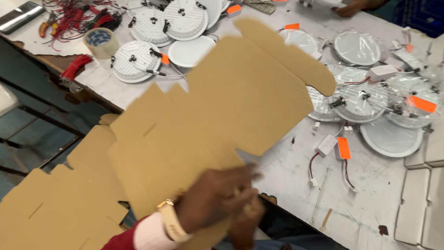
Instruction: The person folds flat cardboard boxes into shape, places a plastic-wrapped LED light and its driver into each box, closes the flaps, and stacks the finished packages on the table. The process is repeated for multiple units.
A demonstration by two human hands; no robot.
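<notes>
Head view: left hand [217,196], watch on the wrist, fingers curled and pinching the lower edge of a flat brown cardboard box blank [222,106], which is tilted up over the near edge of the grey worktable [286,171]; right hand [247,222] is mostly hidden under the left, blurred, can't tell its finger state. More flat blanks [55,203] stacked lower left, round white LED panel lights [185,18] plus tape roll [100,42] on the table behind, another person's hand [354,8] at the top edge.
</notes>
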